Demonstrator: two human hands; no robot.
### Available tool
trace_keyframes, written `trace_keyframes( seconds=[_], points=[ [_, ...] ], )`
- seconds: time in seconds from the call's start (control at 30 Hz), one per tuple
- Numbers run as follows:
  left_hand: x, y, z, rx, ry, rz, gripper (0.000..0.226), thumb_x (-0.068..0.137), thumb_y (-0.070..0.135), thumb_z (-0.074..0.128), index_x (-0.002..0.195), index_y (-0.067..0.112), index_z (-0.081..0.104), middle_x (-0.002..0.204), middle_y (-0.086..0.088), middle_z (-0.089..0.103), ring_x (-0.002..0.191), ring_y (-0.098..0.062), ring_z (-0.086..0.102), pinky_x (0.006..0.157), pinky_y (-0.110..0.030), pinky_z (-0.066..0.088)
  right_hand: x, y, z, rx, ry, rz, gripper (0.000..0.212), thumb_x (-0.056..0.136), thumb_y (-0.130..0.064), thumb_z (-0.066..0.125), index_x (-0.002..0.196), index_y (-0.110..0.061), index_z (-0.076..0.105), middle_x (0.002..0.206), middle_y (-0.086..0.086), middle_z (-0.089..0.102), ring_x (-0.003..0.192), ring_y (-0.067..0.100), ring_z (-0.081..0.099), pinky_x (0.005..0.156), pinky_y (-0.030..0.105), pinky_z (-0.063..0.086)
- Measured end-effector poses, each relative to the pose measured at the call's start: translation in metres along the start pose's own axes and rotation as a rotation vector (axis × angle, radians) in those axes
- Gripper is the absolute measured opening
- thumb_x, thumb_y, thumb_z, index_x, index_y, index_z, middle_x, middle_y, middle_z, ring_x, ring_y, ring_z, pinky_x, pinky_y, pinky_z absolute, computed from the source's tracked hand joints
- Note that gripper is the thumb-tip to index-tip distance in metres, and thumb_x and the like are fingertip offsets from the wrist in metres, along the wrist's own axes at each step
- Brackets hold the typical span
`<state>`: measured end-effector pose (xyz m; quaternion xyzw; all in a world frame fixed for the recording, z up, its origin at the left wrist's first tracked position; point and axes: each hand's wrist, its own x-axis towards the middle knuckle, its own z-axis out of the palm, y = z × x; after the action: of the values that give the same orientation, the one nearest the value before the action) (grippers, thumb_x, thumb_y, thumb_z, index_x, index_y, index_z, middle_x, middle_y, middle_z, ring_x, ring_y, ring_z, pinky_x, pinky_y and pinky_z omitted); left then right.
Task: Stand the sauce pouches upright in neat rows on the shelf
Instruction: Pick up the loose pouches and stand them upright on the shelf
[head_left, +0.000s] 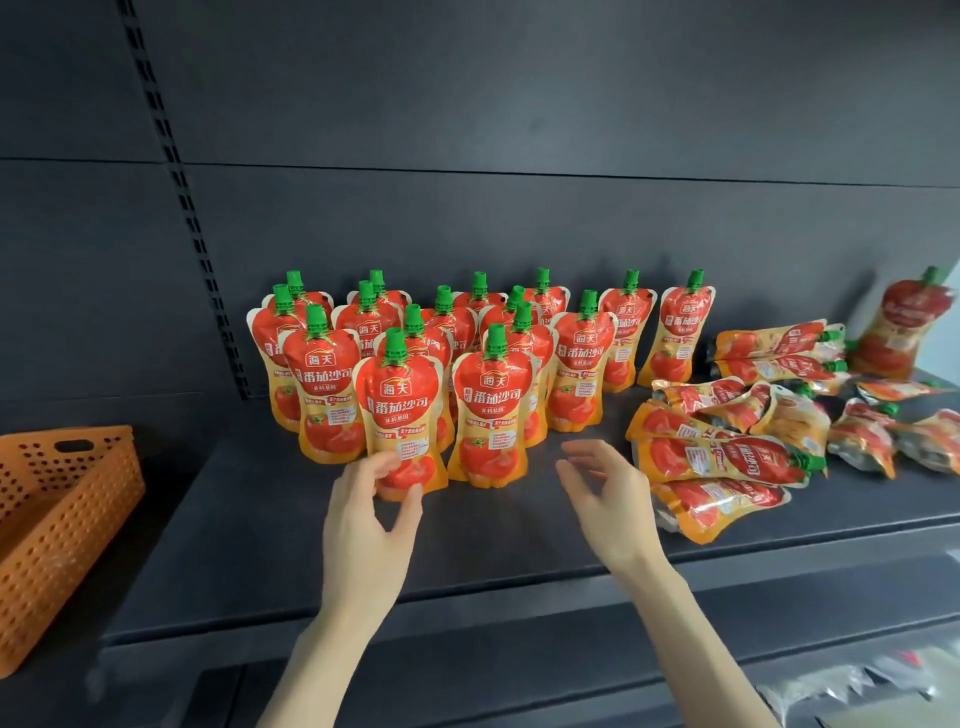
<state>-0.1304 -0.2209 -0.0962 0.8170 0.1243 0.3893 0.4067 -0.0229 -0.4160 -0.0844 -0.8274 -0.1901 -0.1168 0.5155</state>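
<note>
Several red and yellow sauce pouches with green caps stand upright in rows on the dark shelf (249, 525). My left hand (371, 512) has thumb and fingers around the base of the front-left standing pouch (402, 410). A second front pouch (491, 410) stands just to its right. My right hand (605, 493) hovers open over the shelf, empty, between the standing rows and a heap of pouches lying flat (727, 457) on the right. The nearest flat pouch (719, 501) lies at the shelf's front.
An orange perforated basket (57, 525) sits at the left, beside the shelf. One pouch (904, 322) leans at the far right. The shelf's back panel is dark, with a slotted upright (192, 218) on the left. A lower shelf edge runs along the bottom.
</note>
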Motion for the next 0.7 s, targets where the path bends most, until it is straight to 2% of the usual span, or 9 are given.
trace_keyframes(
  seconds=[0.13,0.3,0.4,0.57,0.63,0.7],
  points=[
    [0.0,0.047,0.024,-0.115,-0.162,0.035,0.021,0.083,0.013,0.066,0.093,0.03,0.059,0.091,0.016,0.066,0.09,0.002,0.061,0.077,-0.006,0.046,-0.007,-0.001,-0.042,0.0,0.052,-0.039,0.012,0.09,-0.016,0.06,0.1,-0.019,0.065,0.092,-0.01,0.067,0.087,-0.005,0.06,0.072,0.006,0.045],
    [-0.011,0.096,0.083,-0.147,-0.325,0.079,0.01,0.085,0.014,0.064,0.088,0.023,0.065,0.085,0.018,0.067,0.088,0.003,0.061,0.076,-0.006,0.044,-0.011,0.018,-0.105,0.025,0.099,-0.005,0.011,0.09,-0.016,0.059,0.096,-0.023,0.065,0.09,-0.012,0.069,0.084,0.001,0.063,0.071,0.013,0.048],
    [-0.026,0.123,0.128,-0.156,-0.366,0.109,0.007,0.085,0.014,0.064,0.087,0.021,0.065,0.082,0.017,0.067,0.086,0.002,0.062,0.074,-0.008,0.045,-0.014,0.045,-0.15,-0.017,0.098,0.011,0.016,0.089,-0.011,0.058,0.094,-0.024,0.067,0.09,-0.017,0.069,0.085,0.001,0.063,0.071,0.016,0.049],
    [-0.055,0.162,0.207,-0.188,-0.354,0.068,0.008,0.085,0.018,0.065,0.083,0.025,0.065,0.081,0.018,0.068,0.084,0.002,0.063,0.068,-0.01,0.048,-0.012,0.096,-0.225,-0.04,0.021,0.04,0.019,0.09,-0.01,0.056,0.093,-0.026,0.065,0.088,-0.016,0.068,0.086,-0.005,0.059,0.066,0.007,0.044],
    [-0.058,0.176,0.234,-0.176,-0.344,0.069,0.005,0.085,0.022,0.066,0.082,0.025,0.064,0.086,0.021,0.066,0.084,0.001,0.062,0.07,-0.012,0.048,-0.003,0.113,-0.248,-0.043,0.004,0.039,0.019,0.09,-0.01,0.055,0.092,-0.027,0.064,0.088,-0.016,0.068,0.087,-0.005,0.059,0.066,0.007,0.044],
    [-0.055,0.191,0.257,-0.161,-0.346,0.062,0.007,0.086,0.017,0.065,0.085,0.023,0.065,0.084,0.018,0.066,0.085,0.001,0.062,0.073,-0.011,0.047,0.012,0.127,-0.268,-0.041,-0.009,0.033,0.019,0.091,-0.01,0.054,0.094,-0.025,0.065,0.089,-0.015,0.068,0.089,-0.005,0.059,0.07,0.007,0.045]
  ],
)
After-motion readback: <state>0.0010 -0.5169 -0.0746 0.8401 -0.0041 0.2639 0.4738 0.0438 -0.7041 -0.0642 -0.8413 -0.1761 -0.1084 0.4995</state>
